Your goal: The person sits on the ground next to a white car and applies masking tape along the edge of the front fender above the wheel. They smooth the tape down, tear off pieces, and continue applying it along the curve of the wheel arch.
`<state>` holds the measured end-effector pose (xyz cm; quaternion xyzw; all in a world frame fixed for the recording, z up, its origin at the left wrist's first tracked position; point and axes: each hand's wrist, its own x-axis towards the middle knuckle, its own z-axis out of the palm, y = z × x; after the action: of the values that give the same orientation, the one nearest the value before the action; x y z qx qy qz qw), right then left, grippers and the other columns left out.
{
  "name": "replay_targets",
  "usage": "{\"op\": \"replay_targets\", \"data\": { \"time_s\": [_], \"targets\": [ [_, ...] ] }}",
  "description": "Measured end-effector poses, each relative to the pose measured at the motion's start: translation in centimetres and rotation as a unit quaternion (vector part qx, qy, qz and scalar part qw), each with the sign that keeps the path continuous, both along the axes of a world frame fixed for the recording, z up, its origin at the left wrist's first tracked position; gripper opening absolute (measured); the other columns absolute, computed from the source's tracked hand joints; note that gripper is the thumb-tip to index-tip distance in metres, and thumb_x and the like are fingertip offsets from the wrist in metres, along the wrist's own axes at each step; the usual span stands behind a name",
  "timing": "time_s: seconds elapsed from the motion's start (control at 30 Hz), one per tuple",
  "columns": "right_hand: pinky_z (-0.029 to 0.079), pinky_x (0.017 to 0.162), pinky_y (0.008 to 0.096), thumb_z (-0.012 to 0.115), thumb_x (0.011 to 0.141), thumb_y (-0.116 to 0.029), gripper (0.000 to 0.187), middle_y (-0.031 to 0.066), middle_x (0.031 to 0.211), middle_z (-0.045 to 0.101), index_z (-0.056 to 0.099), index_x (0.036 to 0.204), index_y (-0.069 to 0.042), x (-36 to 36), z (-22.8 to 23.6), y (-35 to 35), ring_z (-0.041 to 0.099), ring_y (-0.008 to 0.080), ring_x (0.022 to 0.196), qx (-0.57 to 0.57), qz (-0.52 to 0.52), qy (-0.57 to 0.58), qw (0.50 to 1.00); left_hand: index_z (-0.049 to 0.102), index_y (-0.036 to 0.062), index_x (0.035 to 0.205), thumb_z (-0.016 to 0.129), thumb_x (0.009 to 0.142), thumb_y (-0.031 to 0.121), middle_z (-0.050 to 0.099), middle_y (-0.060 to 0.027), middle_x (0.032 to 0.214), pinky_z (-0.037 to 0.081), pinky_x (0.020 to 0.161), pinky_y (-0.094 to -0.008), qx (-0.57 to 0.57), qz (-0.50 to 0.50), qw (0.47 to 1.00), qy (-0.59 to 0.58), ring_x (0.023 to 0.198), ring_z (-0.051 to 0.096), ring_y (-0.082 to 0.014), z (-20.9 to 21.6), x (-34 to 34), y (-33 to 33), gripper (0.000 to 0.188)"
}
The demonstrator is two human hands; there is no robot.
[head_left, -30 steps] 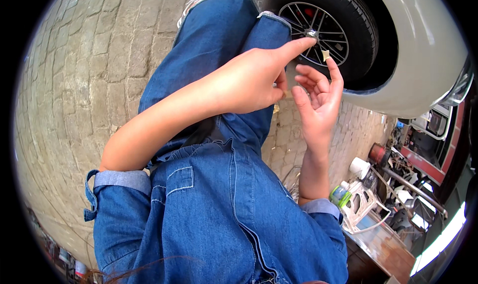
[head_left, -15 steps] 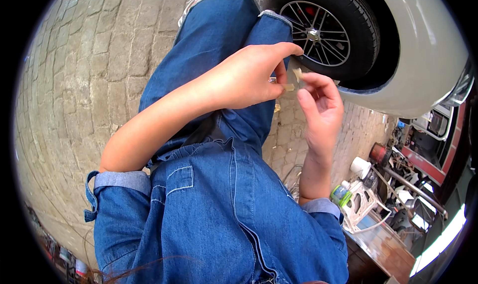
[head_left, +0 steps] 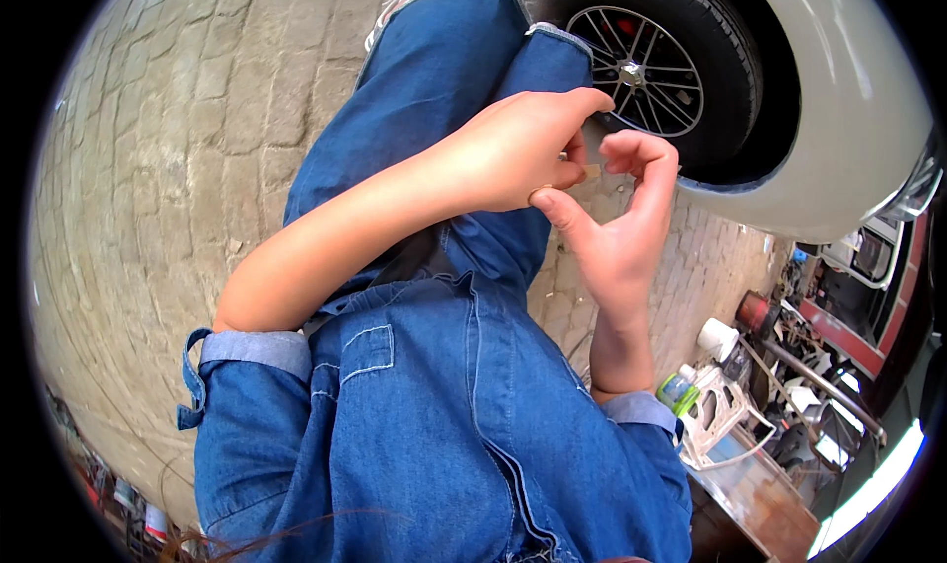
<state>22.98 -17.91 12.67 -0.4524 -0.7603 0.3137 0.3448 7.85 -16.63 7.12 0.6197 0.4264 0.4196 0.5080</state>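
Note:
My left hand (head_left: 528,149) is held out over my knees, back turned up and index finger stretched forward. A small tan strip (head_left: 592,172) pokes out from between its thumb and bent fingers. What the strip is made of I cannot make out. My right hand (head_left: 626,223) has its thumb well apart from its curled fingers. That thumb's tip presses against the edge of my left hand near the base of its thumb. A thin tan edge shows beside the tip, too small to name. Nothing is visible between the right fingers.
A black tyre with a spoked wheel (head_left: 631,73) stands just beyond my hands, under a pale car body (head_left: 838,158). Brick paving (head_left: 187,188) spreads around me. At the right are a white bucket (head_left: 717,339), a green-labelled bottle (head_left: 679,390) and scattered metal parts.
My right hand has swung left and its thumb now touches my left hand. The small strip it pinched is no longer between its fingers. My left hand keeps its strip.

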Motion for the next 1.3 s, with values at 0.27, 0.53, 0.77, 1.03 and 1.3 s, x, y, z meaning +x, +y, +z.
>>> {"op": "replay_targets", "data": {
  "time_s": [0.27, 0.53, 0.77, 1.03, 1.3],
  "targets": [
    [0.045, 0.092, 0.0307, 0.08, 0.084, -0.019, 0.029, 0.0044, 0.097, 0.065, 0.065, 0.1, -0.001, 4.3, -0.9, 1.4, 0.06, 0.0149, 0.096, -0.132, -0.013, 0.025, 0.991, 0.05, 0.0034, 0.139, 0.07, 0.08, 0.002, 0.063, -0.0074, 0.08, 0.051, 0.072, -0.0326, -0.037, -0.019, 0.999, -0.025, 0.076, 0.059, -0.0188, 0.9, 0.3, -0.7, 0.062],
    [0.05, 0.082, 0.0276, 0.071, 0.09, -0.004, 0.01, 0.0044, 0.09, 0.066, 0.062, 0.09, 0.0, 4.0, -0.8, 0.3, 0.062, 0.0123, 0.088, -0.099, 0.015, -0.033, 0.994, 0.051, 0.005, 0.137, 0.067, 0.077, -0.003, 0.06, -0.0103, 0.101, 0.052, 0.081, -0.0364, 0.082, 0.044, 0.995, 0.03, 0.09, 0.061, -0.0248, -0.5, 0.9, -1.9, 0.063],
    [0.05, 0.077, 0.0241, 0.069, 0.093, -0.005, 0.009, 0.0049, 0.093, 0.067, 0.062, 0.095, 0.001, 3.7, -0.5, -0.1, 0.062, 0.0092, 0.083, -0.142, -0.022, 0.059, 0.988, 0.059, 0.0069, 0.127, 0.069, 0.079, -0.002, 0.05, -0.0126, 0.116, 0.05, 0.083, -0.0336, 0.033, 0.071, 0.997, -0.019, 0.095, 0.057, -0.0227, 0.0, 0.8, -2.8, 0.049],
    [0.051, 0.074, 0.0213, 0.064, 0.098, -0.01, 0.012, 0.0036, 0.089, 0.068, 0.066, 0.101, 0.002, 3.9, 1.0, 0.4, 0.063, 0.0066, 0.081, -0.207, -0.053, 0.123, 0.969, 0.067, 0.0046, 0.11, 0.068, 0.088, 0.012, 0.053, -0.0078, 0.096, 0.047, 0.074, -0.0285, 0.031, 0.038, 0.998, -0.049, 0.087, 0.055, -0.0174, 0.8, -0.2, -2.8, 0.024],
    [0.053, 0.076, 0.0219, 0.066, 0.096, -0.009, 0.017, 0.0069, 0.094, 0.071, 0.068, 0.108, 0.003, 3.6, 2.0, 0.3, 0.064, 0.0073, 0.081, -0.193, -0.054, 0.082, 0.976, 0.07, -0.0005, 0.09, 0.069, 0.087, 0.013, 0.056, -0.0073, 0.085, 0.048, 0.073, -0.0283, -0.018, 0.056, 0.995, -0.079, 0.083, 0.058, -0.015, 1.6, -0.8, -2.5, 0.014]
  ]
}}
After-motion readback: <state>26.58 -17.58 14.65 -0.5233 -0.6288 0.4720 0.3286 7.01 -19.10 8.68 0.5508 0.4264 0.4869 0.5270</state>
